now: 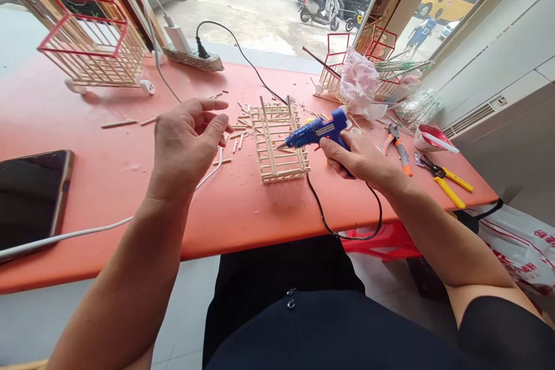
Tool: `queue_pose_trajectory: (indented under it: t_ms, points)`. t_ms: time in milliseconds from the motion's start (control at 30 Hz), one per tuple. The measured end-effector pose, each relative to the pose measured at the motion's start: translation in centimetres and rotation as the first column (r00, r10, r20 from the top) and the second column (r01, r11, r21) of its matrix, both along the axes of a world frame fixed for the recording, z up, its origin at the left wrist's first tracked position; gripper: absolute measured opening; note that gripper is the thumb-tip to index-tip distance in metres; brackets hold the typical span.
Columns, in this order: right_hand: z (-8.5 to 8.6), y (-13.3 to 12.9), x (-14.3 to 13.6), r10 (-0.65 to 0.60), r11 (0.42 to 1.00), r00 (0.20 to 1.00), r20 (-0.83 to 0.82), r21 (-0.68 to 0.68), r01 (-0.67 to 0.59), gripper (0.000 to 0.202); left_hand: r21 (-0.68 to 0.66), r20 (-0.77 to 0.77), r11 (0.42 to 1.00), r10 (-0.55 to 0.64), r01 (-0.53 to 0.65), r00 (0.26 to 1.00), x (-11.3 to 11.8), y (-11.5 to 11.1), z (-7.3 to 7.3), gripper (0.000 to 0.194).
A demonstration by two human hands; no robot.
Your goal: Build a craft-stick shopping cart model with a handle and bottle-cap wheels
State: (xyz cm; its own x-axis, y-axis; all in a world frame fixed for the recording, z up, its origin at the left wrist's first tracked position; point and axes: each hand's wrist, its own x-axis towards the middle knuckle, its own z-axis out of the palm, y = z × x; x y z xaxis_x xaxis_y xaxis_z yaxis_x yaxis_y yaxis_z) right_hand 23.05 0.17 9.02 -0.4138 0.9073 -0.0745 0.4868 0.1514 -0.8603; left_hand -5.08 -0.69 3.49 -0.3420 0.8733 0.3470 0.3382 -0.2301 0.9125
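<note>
1. Heat worries me most from my remote seat: the glue gun (318, 129) points its tip over the slatted wooden frame (267, 134), and if the left hand (186, 141) strayed under it, hot glue could burn the skin.
2. Snagging comes second for me. The black cord (323, 218) dips past the near edge of the table (243, 214), so a tug on it might jerk the gun into the thin rails and knock one askew.
3. Loose stick offcuts (240, 140) lie just beside the frame; a stray drip could, I judge, bond one where it doesn't belong.
4. Left fingers, as I see them, are loosely bent, thumb apart from forefinger, pinching nothing visible. The right hand (355, 156) has its fingers wrapped round the gun's handle; whether the trigger is squeezed, I can't tell.
5. The frame sits on the table between both hands, touching neither. It looks pale, open and boxy, slim rails crossing, two longer sticks jutting past its far end.
</note>
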Motion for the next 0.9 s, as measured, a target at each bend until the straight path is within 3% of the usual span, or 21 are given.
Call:
queue_pose_trajectory:
  t_ms: [433, 533, 600, 667, 767, 833, 900]
  points:
    - [-1.1, 0.7, -0.1, 0.016, 0.999, 0.995, -0.095, -0.041, -0.020, 0.060, -0.032, -0.016, 0.999, 0.005, -0.005, 1.000, 0.1, -0.1, 0.0, 0.030]
    - [-1.1, 0.4, 0.4, 0.023, 1.000, 0.996, -0.087, 0.006, -0.023, 0.060, -0.038, -0.023, 0.999, 0.007, -0.008, 1.000, 0.1, 0.0, 0.0, 0.029]
    - [-1.0, 0.1, 1.0, 0.001, 0.994, 0.998, -0.062, 0.109, 0.006, 0.060, -0.043, -0.028, 0.999, 0.010, -0.012, 1.000, 0.1, 0.1, 0.0, 0.028]
    - [-0.9, -0.1, 1.9, -0.106, 0.947, 0.994, 0.020, 0.306, 0.095, 0.056, -0.043, -0.029, 0.999, 0.009, -0.011, 1.000, 0.1, 0.2, -0.1, 0.028]
    - [-1.3, 0.0, 4.0, -0.364, 0.739, 0.915, 0.173, 0.651, 0.171, 0.042, -0.039, -0.017, 0.999, 0.004, -0.005, 1.000, 0.3, 0.2, -0.1, 0.028]
    - [-1.7, 0.2, 5.9, -0.460, 0.659, 0.849, 0.260, 0.741, 0.130, 0.040, -0.037, -0.017, 0.999, 0.005, -0.006, 1.000, 0.5, 0.1, -0.2, 0.028]
    - [-2.2, 0.5, 8.0, -0.541, 0.651, 0.771, 0.335, 0.747, 0.133, 0.042, -0.037, -0.031, 0.999, 0.008, -0.009, 0.999, 0.6, 0.1, -0.2, 0.027]
